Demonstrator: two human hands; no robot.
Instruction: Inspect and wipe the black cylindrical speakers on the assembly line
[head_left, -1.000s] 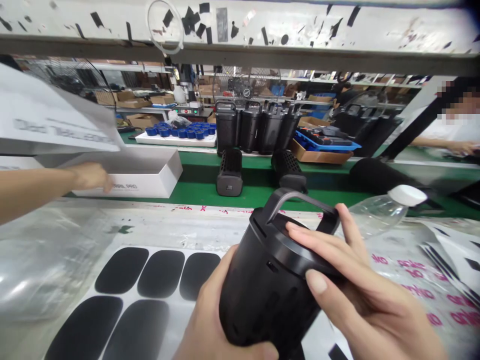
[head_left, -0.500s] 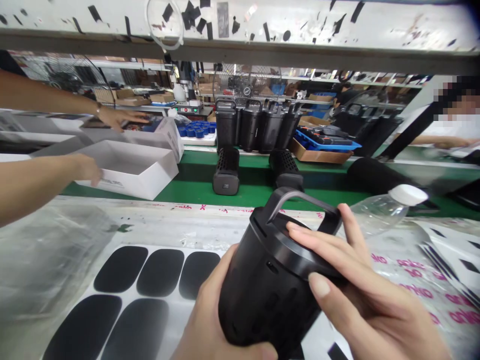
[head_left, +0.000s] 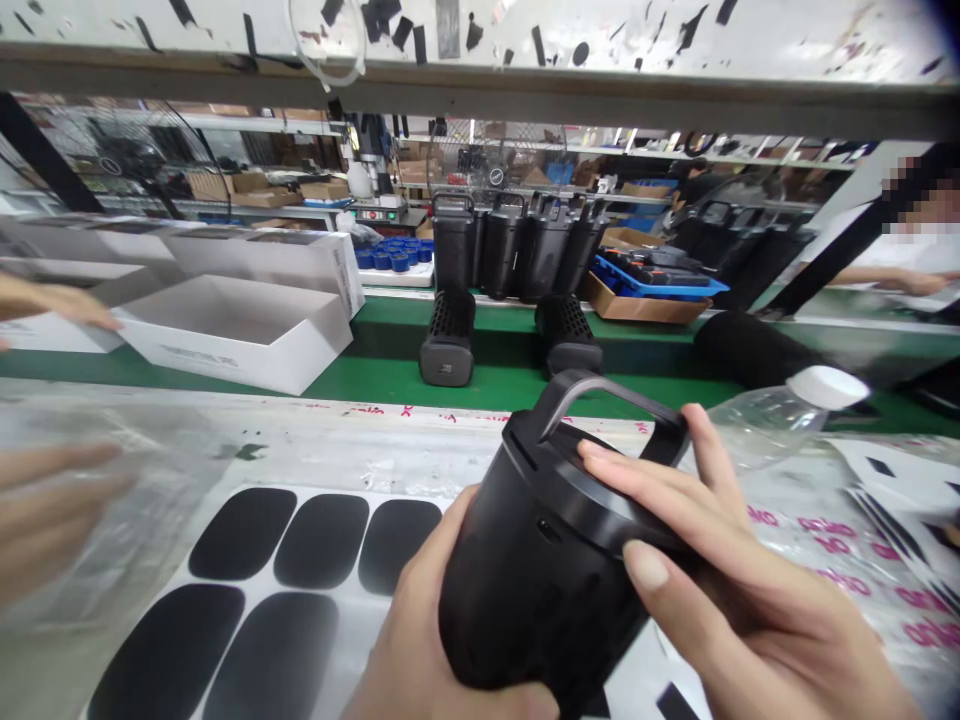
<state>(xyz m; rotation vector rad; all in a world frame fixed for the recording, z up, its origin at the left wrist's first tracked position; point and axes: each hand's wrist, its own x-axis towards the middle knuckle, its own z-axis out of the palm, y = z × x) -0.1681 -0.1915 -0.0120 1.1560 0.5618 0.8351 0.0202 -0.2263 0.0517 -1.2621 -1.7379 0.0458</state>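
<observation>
A black cylindrical housing with a carry handle is tilted in front of me, its top turned up and away. Wrapped around its lower left side is my left hand, the thumb across the bottom front. My right hand grips the top: its fingers lie on the lid by the handle and its thumb presses the rim. Under the housing, a white sheet carries several black rounded pads. The underside of the housing is hidden.
A co-worker's hands reach in at left near white boxes. Two perforated black units lie on the green belt, with several upright behind. A clear bottle and printed plastic are at right.
The co-worker's hands have drawn back left from the white boxes, one dropping low over the plastic. My hands keep the same grip on the housing, which has barely shifted.
</observation>
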